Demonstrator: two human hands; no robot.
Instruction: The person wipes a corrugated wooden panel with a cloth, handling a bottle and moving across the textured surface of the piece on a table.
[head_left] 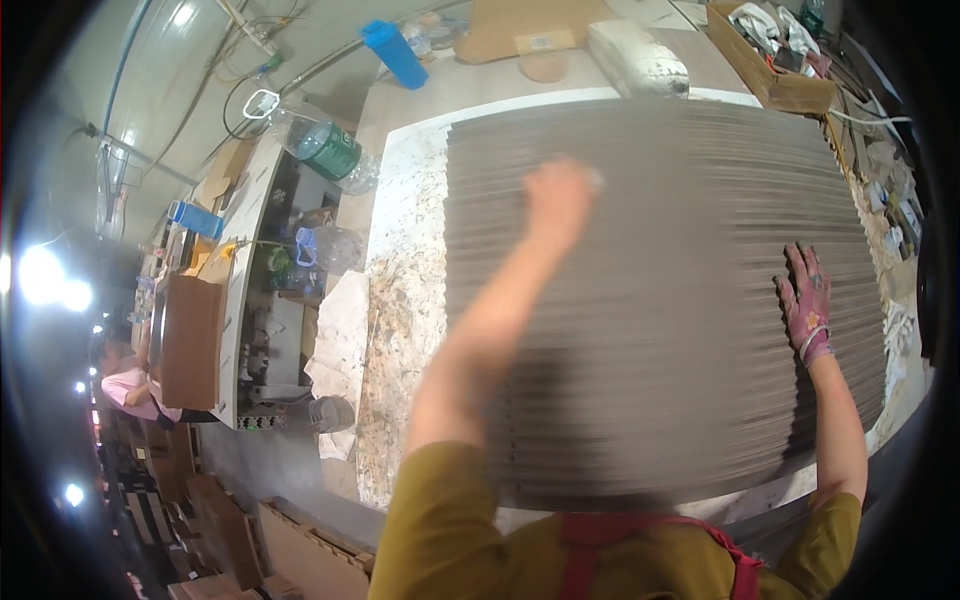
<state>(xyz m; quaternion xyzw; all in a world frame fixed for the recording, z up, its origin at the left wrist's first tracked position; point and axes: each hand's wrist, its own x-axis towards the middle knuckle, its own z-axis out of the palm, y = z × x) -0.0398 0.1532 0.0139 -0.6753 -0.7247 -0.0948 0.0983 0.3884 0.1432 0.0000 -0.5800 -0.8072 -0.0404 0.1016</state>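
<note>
A broad fanned stack of grey cardboard sheets (660, 300) covers most of a stained white table (405, 270). My left hand (558, 200) is blurred and reaches far across the stack near its top edge, fingers curled around something small and pale; I cannot tell what it is. My right hand (808, 305) wears a pink flowered glove and lies flat, fingers spread, on the right side of the stack.
A blue box (395, 52), plastic bottles (325, 148) and clutter line a shelf on the left. A wrapped white bundle (640, 55) and an open carton (775, 65) sit beyond the table. A person in pink (125, 385) works at far left. Cardboard pieces (300, 550) lie below.
</note>
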